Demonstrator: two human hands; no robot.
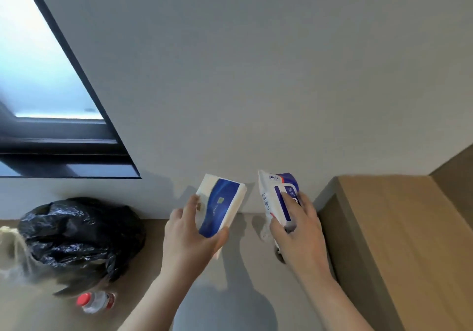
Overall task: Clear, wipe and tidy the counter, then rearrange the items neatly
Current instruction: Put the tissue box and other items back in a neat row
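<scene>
Beige counter (143,266), tissue pack (220,202) in left fingers (179,215), wipes pack (279,197) under right fingers (289,202)

The soft white and blue plastic pack of wet wipes (271,197) has blue Chinese signs down its white side. They look like 卫生湿巾. More signs sit on its blue patch, but they are too small to read. Just left of this pack, the white and blue pack of paper tissues (220,202) has a tiny mark in its middle, too blurry to read. Far to the left and lower down, the small clear plastic bottle (98,302) with a red cap has a blurry red label.
</scene>
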